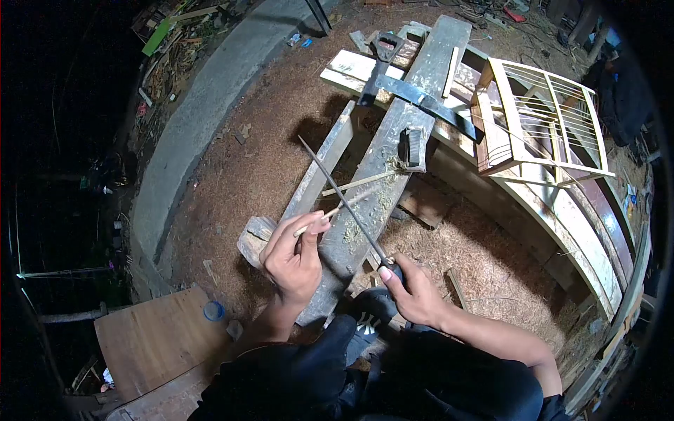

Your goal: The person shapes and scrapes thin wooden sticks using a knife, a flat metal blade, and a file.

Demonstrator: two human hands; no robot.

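Note:
My left hand (293, 254) pinches a thin wooden stick (330, 215) between thumb and fingers, left of the bench plank. In my right hand (414, 288) is the dark handle of a long, thin, pointed metal file (342, 194). The file slants up and left, crossing the stick; whether they touch I cannot tell. Beneath them runs a grey wooden plank (388, 144) strewn with pale shavings (361, 214). Another thin strip (358, 184) lies across the plank. Farther up sits a dark ribbed block (414, 146).
A wide machete-like blade (428, 105) lies across the plank, beside a handsaw (375, 72). To the right stands a slatted wooden cage frame (554, 119) on pale boards (572, 228). Shavings cover the ground (225, 203). Lower left are a plywood sheet (154, 340) and a blue ring (213, 311).

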